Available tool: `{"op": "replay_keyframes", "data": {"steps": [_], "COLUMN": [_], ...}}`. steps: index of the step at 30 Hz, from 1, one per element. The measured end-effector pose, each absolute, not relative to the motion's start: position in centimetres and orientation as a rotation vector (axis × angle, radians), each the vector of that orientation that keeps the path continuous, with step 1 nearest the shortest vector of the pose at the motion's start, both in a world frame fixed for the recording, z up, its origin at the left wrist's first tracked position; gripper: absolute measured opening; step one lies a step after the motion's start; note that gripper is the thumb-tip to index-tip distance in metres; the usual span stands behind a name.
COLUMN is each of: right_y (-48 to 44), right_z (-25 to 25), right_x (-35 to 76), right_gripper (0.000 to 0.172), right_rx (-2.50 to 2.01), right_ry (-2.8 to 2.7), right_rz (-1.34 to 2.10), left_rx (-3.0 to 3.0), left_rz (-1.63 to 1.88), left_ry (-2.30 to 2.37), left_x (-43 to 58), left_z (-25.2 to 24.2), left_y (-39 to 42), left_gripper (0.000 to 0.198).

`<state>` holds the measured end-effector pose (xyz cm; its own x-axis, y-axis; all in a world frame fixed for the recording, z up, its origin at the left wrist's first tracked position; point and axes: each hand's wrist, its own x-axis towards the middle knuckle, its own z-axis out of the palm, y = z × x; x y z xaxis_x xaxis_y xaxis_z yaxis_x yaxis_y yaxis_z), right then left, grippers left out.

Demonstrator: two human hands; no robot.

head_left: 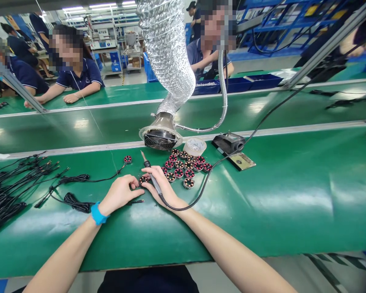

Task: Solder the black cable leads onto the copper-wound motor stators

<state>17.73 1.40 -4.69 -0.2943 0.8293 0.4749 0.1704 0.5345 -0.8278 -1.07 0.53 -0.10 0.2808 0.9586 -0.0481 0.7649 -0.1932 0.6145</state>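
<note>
My right hand (162, 186) is closed round a soldering iron (151, 173), its tip pointing up and away from me and its black cord trailing right. My left hand (119, 193), with a blue wristband (96, 213), pinches a small round wound coil part (143, 179) on the green bench mat (262, 211), just left of the right hand. A black wire runs from under the left hand. Several more round coil parts (185, 165) sit in a cluster just beyond my right hand.
A fume extractor fan (160, 137) on a silver duct hangs over the bench. A soldering iron stand (233, 148) and a white dish (194, 145) lie behind the parts. Bundles of black cables (9, 187) lie at left. Other people sit across the conveyor.
</note>
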Motion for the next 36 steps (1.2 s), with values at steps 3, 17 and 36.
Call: {"op": "replay_keyframes", "data": {"steps": [3, 17, 36], "right_y": [1.3, 1.3, 1.2], "right_z": [-4.6, -4.5, -4.6], "right_x": [17.6, 17.9, 16.9], "right_gripper": [0.044, 0.051, 0.055], "right_rx": [-0.849, -0.793, -0.812], "right_ry": [-1.717, -1.856, -1.791], "right_rz": [0.828, 0.809, 0.777], "left_rx": [2.093, 1.838, 1.955], "left_rz": [0.524, 0.723, 0.745], "left_ry": [1.567, 1.332, 1.509], "left_x": [-0.6, -1.4, -1.2], "left_z": [-0.2, 0.6, 1.4], "left_y": [0.1, 1.1, 0.7], "left_gripper": [0.021, 0.024, 0.026]}}
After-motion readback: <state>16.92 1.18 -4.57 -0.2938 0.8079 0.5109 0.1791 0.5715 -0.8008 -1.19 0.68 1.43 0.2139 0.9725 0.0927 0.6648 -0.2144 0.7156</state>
